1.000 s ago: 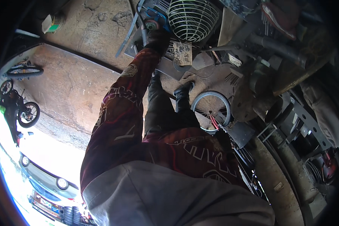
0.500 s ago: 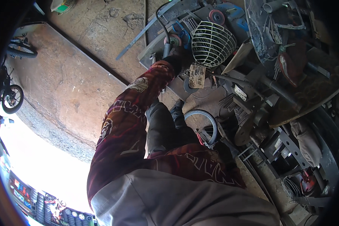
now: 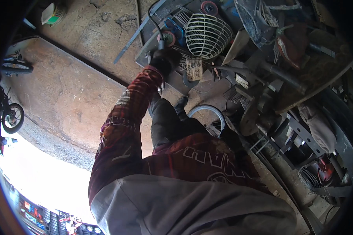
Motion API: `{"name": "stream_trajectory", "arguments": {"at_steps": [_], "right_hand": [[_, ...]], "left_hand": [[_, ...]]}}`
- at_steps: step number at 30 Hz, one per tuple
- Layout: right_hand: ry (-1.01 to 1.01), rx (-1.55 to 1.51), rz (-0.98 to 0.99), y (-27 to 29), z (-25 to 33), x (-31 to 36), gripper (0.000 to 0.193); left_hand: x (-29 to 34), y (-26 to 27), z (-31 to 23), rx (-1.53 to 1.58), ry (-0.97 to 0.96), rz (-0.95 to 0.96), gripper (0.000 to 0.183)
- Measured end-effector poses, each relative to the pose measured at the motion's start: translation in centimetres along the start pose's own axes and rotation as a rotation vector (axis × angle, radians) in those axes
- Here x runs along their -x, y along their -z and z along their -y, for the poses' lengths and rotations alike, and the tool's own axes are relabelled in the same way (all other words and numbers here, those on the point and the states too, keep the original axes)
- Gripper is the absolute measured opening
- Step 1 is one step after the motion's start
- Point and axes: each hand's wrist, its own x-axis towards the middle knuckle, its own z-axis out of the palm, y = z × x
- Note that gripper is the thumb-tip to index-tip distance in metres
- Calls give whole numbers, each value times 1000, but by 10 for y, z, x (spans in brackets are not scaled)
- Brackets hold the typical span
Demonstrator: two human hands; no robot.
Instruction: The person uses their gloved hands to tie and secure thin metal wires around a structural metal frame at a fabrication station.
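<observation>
My left hand (image 3: 165,59), in a dark glove, reaches over the low metal bench at the top middle. It appears closed round a grey, cylindrical corded tool (image 3: 161,44); a black cable curves up from its end, and the rest is hidden by the glove. Just right of this hand is a small wooden block (image 3: 194,69) with dark markings, above a grey round disc (image 3: 190,80). My right hand (image 3: 231,141) is a dark shape low at my side, near a bicycle wheel (image 3: 211,107). Its fingers cannot be made out.
A cream wire cage (image 3: 208,36) stands beyond the block, near a red-rimmed wheel (image 3: 209,8) and a blue clamp-like tool (image 3: 176,31). Metal scraps and pipes (image 3: 284,76) crowd the right. A large brown metal sheet (image 3: 72,86) lies left, with motorcycles (image 3: 13,117) beyond.
The view has shifted, so the bench and its objects appear further up and left. My left hand has come slightly nearer and left relative to the wooden block.
</observation>
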Motion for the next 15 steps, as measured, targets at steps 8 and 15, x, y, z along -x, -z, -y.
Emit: {"name": "stream_trajectory", "arguments": {"at_steps": [8, 15], "right_hand": [[104, -58, -219, -50, -16, 20, 16], [22, -588, -434, -127, -32, 28, 27]], "left_hand": [[49, 50, 49, 228, 40, 292, 28], [137, 107, -32, 1297, 377, 457, 26]]}}
